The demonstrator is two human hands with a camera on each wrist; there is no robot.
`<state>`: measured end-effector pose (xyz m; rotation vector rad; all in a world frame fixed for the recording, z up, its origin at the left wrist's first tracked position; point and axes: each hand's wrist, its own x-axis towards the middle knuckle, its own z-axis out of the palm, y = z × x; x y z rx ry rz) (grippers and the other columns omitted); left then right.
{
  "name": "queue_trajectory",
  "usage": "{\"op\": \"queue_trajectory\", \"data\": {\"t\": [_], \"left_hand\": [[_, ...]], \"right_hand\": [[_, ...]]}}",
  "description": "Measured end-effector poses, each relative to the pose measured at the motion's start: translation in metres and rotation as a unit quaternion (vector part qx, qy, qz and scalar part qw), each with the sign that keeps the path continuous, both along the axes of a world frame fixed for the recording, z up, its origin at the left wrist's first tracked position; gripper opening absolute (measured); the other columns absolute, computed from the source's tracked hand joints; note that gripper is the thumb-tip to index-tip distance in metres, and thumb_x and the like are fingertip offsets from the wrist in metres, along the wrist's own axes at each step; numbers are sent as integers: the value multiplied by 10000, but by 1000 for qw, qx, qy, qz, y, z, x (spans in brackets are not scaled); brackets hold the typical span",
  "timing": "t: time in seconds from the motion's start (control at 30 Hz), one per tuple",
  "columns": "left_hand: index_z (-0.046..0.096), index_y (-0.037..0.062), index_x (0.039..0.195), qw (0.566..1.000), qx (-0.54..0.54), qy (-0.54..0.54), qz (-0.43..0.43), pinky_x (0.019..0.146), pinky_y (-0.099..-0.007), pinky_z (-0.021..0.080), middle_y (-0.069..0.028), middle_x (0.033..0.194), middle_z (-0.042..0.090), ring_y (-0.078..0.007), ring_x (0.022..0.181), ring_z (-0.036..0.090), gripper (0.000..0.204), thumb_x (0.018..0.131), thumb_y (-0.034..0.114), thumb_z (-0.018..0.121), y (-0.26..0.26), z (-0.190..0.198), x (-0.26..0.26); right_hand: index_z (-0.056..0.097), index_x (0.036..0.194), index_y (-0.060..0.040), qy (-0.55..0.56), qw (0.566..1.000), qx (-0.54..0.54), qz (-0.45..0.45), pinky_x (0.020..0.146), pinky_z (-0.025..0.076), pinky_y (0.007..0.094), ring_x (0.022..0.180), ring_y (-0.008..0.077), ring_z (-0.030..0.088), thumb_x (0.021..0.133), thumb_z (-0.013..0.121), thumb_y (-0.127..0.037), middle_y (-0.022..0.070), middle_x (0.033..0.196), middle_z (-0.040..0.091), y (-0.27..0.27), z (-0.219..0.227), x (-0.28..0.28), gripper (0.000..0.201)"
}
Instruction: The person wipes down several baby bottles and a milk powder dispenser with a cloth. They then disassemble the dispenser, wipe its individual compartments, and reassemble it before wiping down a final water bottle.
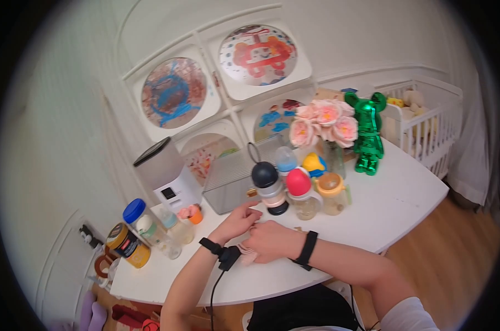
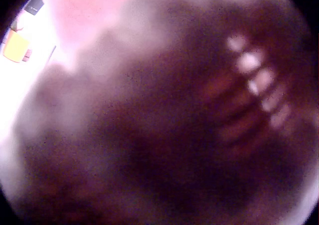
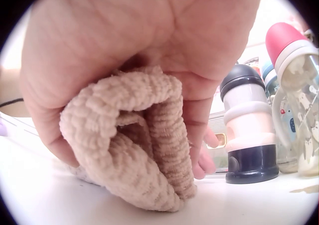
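Note:
My right hand (image 1: 273, 241) grips a folded pale pink textured towel (image 3: 132, 172) on the white table (image 1: 371, 215). In the right wrist view its fingers and thumb wrap round the bundle, whose folds open toward the camera. My left hand (image 1: 240, 222) is just beyond the right one, fingers relaxed and pointing toward the black-topped stacked container (image 1: 269, 190). Its fingertips (image 3: 203, 162) show behind the towel in the right wrist view. Most of the left wrist view is dark and blurred, with a row of lit fingers (image 2: 256, 73) at the right.
Baby bottles, one with a red cap (image 1: 298, 182), a yellow-lidded cup (image 1: 331, 190), a flower vase (image 1: 334, 157) and a green bear figure (image 1: 367, 132) stand at right. Left are a white appliance (image 1: 172, 179), a yellow can (image 1: 129, 246) and more bottles. A grey clear-lidded box (image 1: 228, 190) sits behind.

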<state>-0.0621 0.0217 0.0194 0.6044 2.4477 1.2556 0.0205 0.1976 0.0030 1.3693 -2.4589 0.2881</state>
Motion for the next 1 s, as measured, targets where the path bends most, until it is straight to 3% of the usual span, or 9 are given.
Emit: {"op": "queue_trajectory", "data": {"t": [0.2,0.27,0.33,0.4,0.5,0.8,0.87,0.93,1.0], "left_hand": [[612,28,1406,972,7,219,86,972,-371,539,-119,1254,726,-222,1160,685,412,1029,191,647,-52,-4,9],[618,28,1376,826,-99,525,183,994,-384,527,-143,1253,703,-288,1205,664,428,971,153,675,-66,1,10],[604,28,1369,855,-76,461,224,1114,-468,446,-195,1374,617,-386,1363,541,457,931,138,680,-80,5,14],[554,25,1409,694,-185,623,311,1221,-551,293,-231,1500,499,-448,1473,391,520,920,152,680,-91,8,15],[496,7,1457,693,-157,609,353,1259,-644,147,-296,1565,369,-525,1527,231,615,889,150,684,-112,11,10],[365,-63,1545,504,-113,614,597,1241,-574,254,-310,1561,397,-479,1496,321,935,852,359,830,-175,21,53],[359,-55,1558,512,-147,591,606,1210,-504,342,-286,1535,441,-411,1446,437,994,820,353,884,-208,11,49],[274,-19,1604,713,97,487,495,1170,-462,400,-260,1545,418,-357,1407,486,1024,840,294,879,-230,-1,50],[292,-17,1589,769,133,402,478,1146,-431,425,-235,1515,462,-325,1373,522,976,855,266,869,-248,-17,51]], "right_hand": [[754,1018,-131,-16,1000,-3,-10,778,582,460,922,357,721,798,758,-269,154,887,705,0,4,4,260],[756,987,-125,-5,1000,-2,-13,781,583,466,899,367,725,789,746,-240,162,865,708,-1,2,4,229],[750,967,-124,14,1000,-16,-10,756,578,467,876,365,719,785,747,-238,166,851,702,0,0,3,214],[748,963,-122,13,1000,-17,-9,750,576,468,873,365,718,784,746,-237,165,847,699,-1,-3,1,213],[747,959,-118,9,1000,-15,-8,745,574,466,869,366,717,782,744,-235,164,843,695,0,-1,0,212],[736,1006,-132,-15,1000,5,-25,746,577,456,913,347,703,793,753,-251,147,888,681,-2,1,2,245],[737,1006,-132,-13,1000,1,-26,743,577,455,911,346,702,792,753,-252,146,889,681,-2,1,2,246],[740,1011,-132,-11,1000,4,-22,740,575,457,909,345,702,793,753,-256,144,881,677,-1,1,2,251],[741,1016,-130,-8,1000,-2,-22,742,574,456,909,344,700,792,754,-255,143,879,675,-1,1,2,257]]}}
